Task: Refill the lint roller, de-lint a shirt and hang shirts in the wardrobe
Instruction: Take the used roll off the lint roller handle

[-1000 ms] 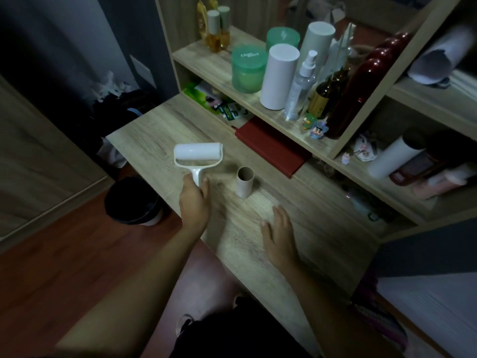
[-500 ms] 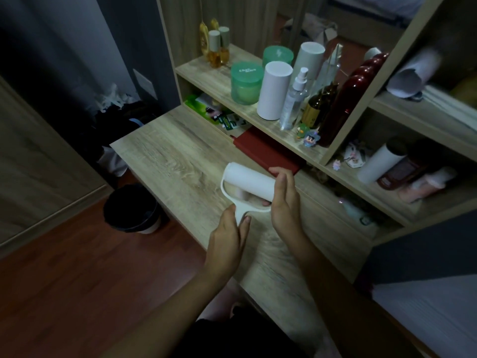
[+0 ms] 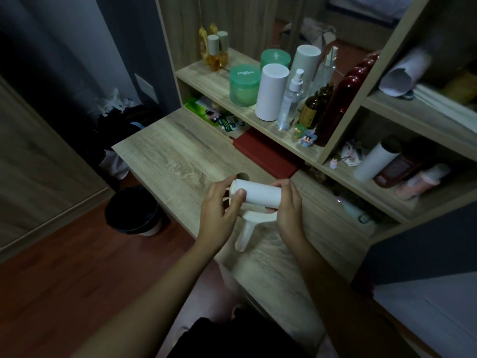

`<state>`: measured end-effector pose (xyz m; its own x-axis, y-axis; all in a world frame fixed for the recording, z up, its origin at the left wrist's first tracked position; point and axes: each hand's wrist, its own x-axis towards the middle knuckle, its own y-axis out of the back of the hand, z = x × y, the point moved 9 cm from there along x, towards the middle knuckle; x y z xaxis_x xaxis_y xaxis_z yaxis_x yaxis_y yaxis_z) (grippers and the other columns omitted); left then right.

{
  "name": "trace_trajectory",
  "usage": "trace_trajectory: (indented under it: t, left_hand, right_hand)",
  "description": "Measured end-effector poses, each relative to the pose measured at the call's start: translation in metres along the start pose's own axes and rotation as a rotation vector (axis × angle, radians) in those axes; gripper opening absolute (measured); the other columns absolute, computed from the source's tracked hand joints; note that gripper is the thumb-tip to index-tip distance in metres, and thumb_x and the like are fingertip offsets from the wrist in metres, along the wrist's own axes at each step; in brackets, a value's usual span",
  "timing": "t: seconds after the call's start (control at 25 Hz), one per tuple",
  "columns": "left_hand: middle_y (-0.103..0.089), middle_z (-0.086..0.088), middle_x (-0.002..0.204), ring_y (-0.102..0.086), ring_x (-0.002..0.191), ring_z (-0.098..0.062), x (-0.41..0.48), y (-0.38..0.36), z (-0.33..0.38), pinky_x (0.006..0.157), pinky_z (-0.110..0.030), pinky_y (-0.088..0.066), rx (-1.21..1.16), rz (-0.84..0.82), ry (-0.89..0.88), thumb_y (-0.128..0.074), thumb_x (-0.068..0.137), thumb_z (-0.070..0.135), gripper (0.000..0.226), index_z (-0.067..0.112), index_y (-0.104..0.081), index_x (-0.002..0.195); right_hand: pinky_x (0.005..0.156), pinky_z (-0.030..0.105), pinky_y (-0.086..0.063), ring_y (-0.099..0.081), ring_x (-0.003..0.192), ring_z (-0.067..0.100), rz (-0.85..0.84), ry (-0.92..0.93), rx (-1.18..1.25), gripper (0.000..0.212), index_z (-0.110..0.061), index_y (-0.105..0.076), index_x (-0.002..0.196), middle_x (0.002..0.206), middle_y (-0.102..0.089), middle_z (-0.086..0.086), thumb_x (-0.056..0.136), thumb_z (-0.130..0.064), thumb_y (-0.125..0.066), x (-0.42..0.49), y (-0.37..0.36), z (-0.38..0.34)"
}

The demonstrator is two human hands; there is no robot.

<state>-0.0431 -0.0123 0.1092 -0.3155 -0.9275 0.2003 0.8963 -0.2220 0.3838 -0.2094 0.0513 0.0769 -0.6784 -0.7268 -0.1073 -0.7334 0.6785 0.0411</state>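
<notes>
I hold a white lint roller (image 3: 260, 196) over the wooden desk (image 3: 170, 161), its white roll lying sideways and its handle (image 3: 245, 233) pointing down toward me. My left hand (image 3: 219, 210) grips the left end of the roll, thumb on top. My right hand (image 3: 289, 205) closes around the right end and the frame. An empty cardboard core (image 3: 242, 176) stands on the desk just behind the roll, mostly hidden. No shirt is in view.
Shelves behind the desk hold green jars (image 3: 244, 85), white cylinders (image 3: 271, 93), a spray bottle (image 3: 290, 102) and dark red bottles (image 3: 340, 99). A red book (image 3: 265, 153) lies at the desk's back. A black bin (image 3: 133, 211) stands on the floor, left of the desk.
The roller came from the desk's left toward me. My left hand left the handle and took the roll's left end; my right hand rose from the desk and gripped the right end.
</notes>
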Motion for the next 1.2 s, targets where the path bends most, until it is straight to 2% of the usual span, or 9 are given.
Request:
trace_trajectory:
  t: [0.12,0.2,0.36,0.6,0.68,0.8,0.96,1.12,1.2]
  left_hand:
    - [-0.054,0.003,0.105,-0.049,0.095,0.018,-0.016,-0.002,0.013,0.073,0.000,-0.042,0.009,0.100,-0.023,-0.069,0.085,0.030,0.039,0.010,-0.062,0.118]
    - [-0.052,0.008,0.103,-0.050,0.093,0.017,-0.026,-0.004,0.020,0.073,-0.002,-0.043,-0.017,0.166,-0.007,-0.072,0.082,0.026,0.037,0.011,-0.063,0.114]
    - [-0.053,0.010,0.102,-0.055,0.092,0.009,-0.030,-0.012,0.018,0.072,-0.008,-0.048,-0.086,0.155,0.045,-0.074,0.079,0.030,0.037,0.013,-0.059,0.107]
    - [-0.051,0.013,0.090,-0.056,0.085,0.005,-0.030,-0.016,0.012,0.065,-0.008,-0.046,-0.072,0.067,0.037,-0.075,0.076,0.037,0.033,0.020,-0.049,0.088]
    - [-0.050,0.013,0.089,-0.056,0.085,-0.001,-0.029,-0.015,0.012,0.070,-0.017,-0.050,-0.087,0.097,0.047,-0.075,0.076,0.040,0.034,0.024,-0.046,0.086]
    - [-0.048,0.015,0.096,-0.057,0.089,-0.004,-0.027,-0.015,0.010,0.073,-0.032,-0.056,-0.101,0.107,0.046,-0.066,0.074,0.054,0.039,0.026,-0.045,0.091]
    - [-0.063,0.003,0.104,-0.068,0.085,-0.017,-0.026,-0.018,0.010,0.073,-0.041,-0.056,-0.081,0.064,0.035,-0.057,0.079,0.058,0.040,0.034,-0.044,0.109]
    - [-0.068,-0.002,0.106,-0.068,0.086,-0.020,-0.025,-0.018,0.023,0.079,-0.031,-0.054,0.019,0.074,-0.060,-0.051,0.085,0.052,0.053,0.017,-0.057,0.124]
    - [-0.070,-0.008,0.110,-0.067,0.094,-0.021,-0.025,-0.021,0.025,0.082,-0.024,-0.050,0.040,0.070,-0.084,-0.050,0.085,0.052,0.060,0.010,-0.058,0.127]
  right_hand:
    - [0.045,0.016,-0.045,-0.059,0.076,0.015,0.115,-0.132,0.085,0.026,-0.015,-0.055,0.076,0.081,-0.060,-0.002,0.096,-0.025,-0.041,0.005,0.008,0.008]
    - [0.043,0.018,-0.043,-0.058,0.075,0.019,0.152,-0.149,0.107,0.024,-0.013,-0.056,0.071,0.077,-0.059,0.000,0.090,-0.027,-0.046,0.007,0.009,0.010]
    - [0.041,0.017,-0.042,-0.056,0.073,0.022,0.161,-0.192,0.152,0.022,-0.014,-0.057,0.066,0.079,-0.057,0.007,0.068,-0.033,-0.045,0.011,0.011,0.019]
    - [0.044,0.018,-0.041,-0.056,0.074,0.026,0.088,-0.194,0.111,0.023,-0.014,-0.057,0.064,0.078,-0.057,0.009,0.068,-0.033,-0.044,0.016,0.011,0.027]
    - [0.041,0.017,-0.040,-0.056,0.077,0.027,0.084,-0.186,0.082,0.024,-0.014,-0.056,0.065,0.085,-0.056,0.013,0.069,-0.034,-0.044,0.019,0.009,0.026]
    - [0.043,0.019,-0.041,-0.056,0.076,0.028,0.087,-0.166,0.085,0.024,-0.014,-0.056,0.063,0.083,-0.057,0.013,0.070,-0.033,-0.044,0.022,0.008,0.023]
    - [0.049,0.022,-0.039,-0.056,0.075,0.024,0.055,-0.173,0.087,0.022,-0.015,-0.056,0.062,0.077,-0.058,0.005,0.070,-0.031,-0.043,0.019,0.003,0.020]
    - [0.054,0.025,-0.039,-0.055,0.085,0.027,0.080,-0.271,0.135,0.024,-0.011,-0.057,0.079,0.097,-0.056,0.012,0.076,-0.032,-0.046,0.012,0.002,0.034]
    - [0.058,0.027,-0.042,-0.055,0.089,0.029,0.085,-0.316,0.165,0.024,-0.013,-0.057,0.078,0.100,-0.056,0.014,0.072,-0.035,-0.047,0.008,0.001,0.041]
